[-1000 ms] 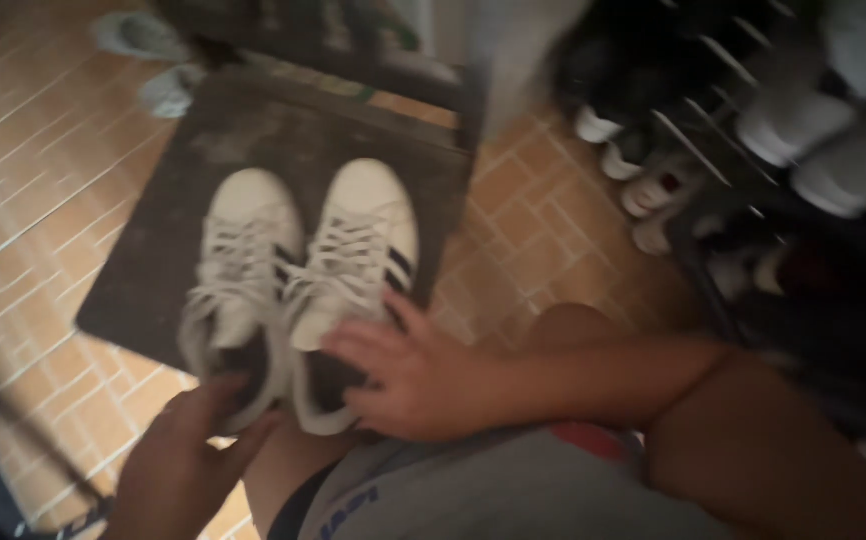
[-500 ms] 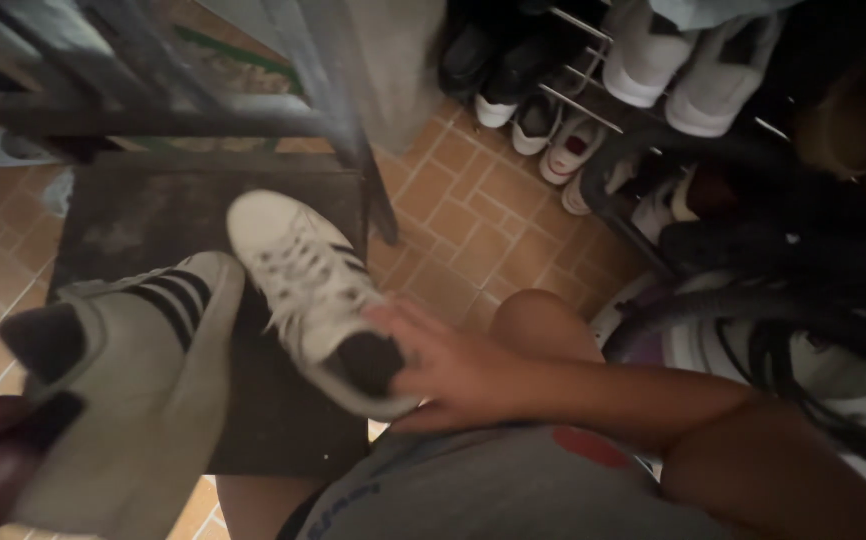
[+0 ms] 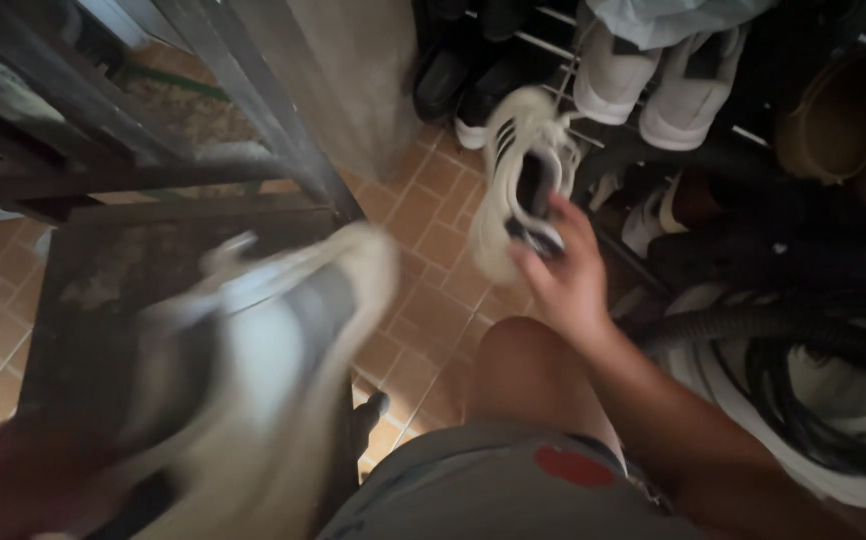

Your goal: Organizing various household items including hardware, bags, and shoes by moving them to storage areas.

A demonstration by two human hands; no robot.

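Note:
My right hand (image 3: 565,272) grips a white sneaker with dark stripes (image 3: 515,175) by its heel opening, held up in the air in front of the shoe rack (image 3: 653,120), toe pointing up and away. My left hand (image 3: 23,480) is at the lower left, dark and blurred, holding the other white striped sneaker (image 3: 253,370), which is lifted close to the camera and smeared by motion. Below it lies the dark doormat (image 3: 103,270) where the pair stood.
A metal shoe rack at the upper right carries white sneakers (image 3: 653,85), dark shoes (image 3: 448,75) and a tan shoe (image 3: 833,125). A metal gate frame (image 3: 203,90) stands at the upper left beside a concrete post (image 3: 353,70). Dark hoses (image 3: 783,330) lie at right on the orange tiled floor (image 3: 423,300).
Both sneakers have left the doormat. My right hand has carried its shoe up and right toward the rack; my left hand has raised the other shoe closer to the camera.

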